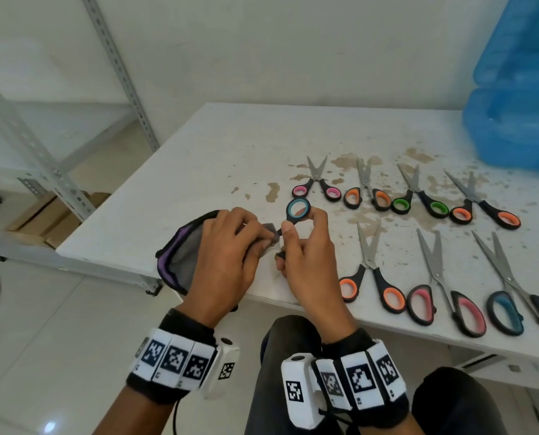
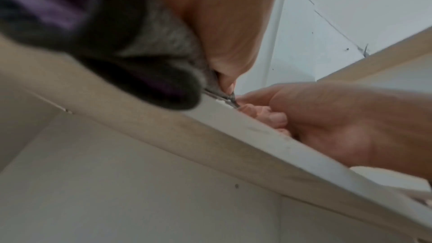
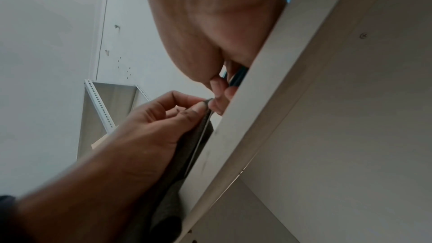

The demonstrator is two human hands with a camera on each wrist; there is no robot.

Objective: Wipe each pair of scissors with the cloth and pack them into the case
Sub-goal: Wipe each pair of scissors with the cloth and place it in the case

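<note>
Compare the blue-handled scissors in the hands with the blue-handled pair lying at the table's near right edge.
The held blue scissors are lifted off the table, gripped by the right hand, blades hidden in the grey cloth pinched by the left hand. The lying blue scissors rest flat, untouched, blades bare and spread open, and look larger. Both have black handles with blue lining.

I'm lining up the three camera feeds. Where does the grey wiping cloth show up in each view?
Head: the grey cloth sits at centre, pinched by the left hand, beside the right hand.
Left wrist: a blurred grey patch at upper centre-left, under the palm.
Right wrist: a grey strip running down from the left hand's fingertips, centre.
Shared landmark: the white table edge.
</note>
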